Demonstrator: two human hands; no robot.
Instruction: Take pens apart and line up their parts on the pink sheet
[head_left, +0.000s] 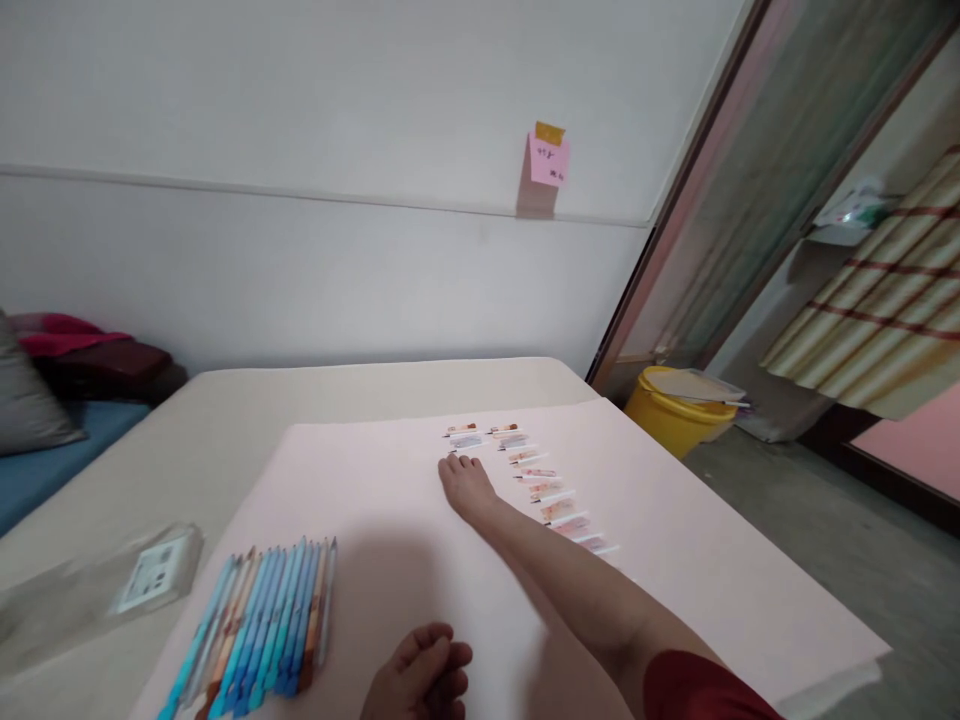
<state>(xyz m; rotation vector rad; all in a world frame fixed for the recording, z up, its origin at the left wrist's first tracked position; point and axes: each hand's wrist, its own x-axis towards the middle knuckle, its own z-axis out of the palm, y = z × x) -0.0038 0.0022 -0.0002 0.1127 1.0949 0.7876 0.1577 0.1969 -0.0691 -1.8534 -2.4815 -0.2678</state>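
My right hand [466, 486] reaches across the pink sheet [375, 455], palm down with its fingers stretched and slightly apart. Its fingertips are at the lower end of a short column of white sticks with dark points and printed pieces [468, 441]. A longer slanting column of similar printed sticks [556, 511] lies to its right. Near the bottom edge, my left hand [421, 675] hovers with loosely curled fingers, and nothing shows in it. To its left is a row of blue, teal and orange pens [262, 625], side by side, points away from me.
A clear plastic bag with a white label [154, 570] lies on the cream table [240, 410], left of the sheet. Beyond the table's right side stands a yellow bucket [667, 415]. The white wall [337, 270] runs behind, bearing a pink note [549, 160].
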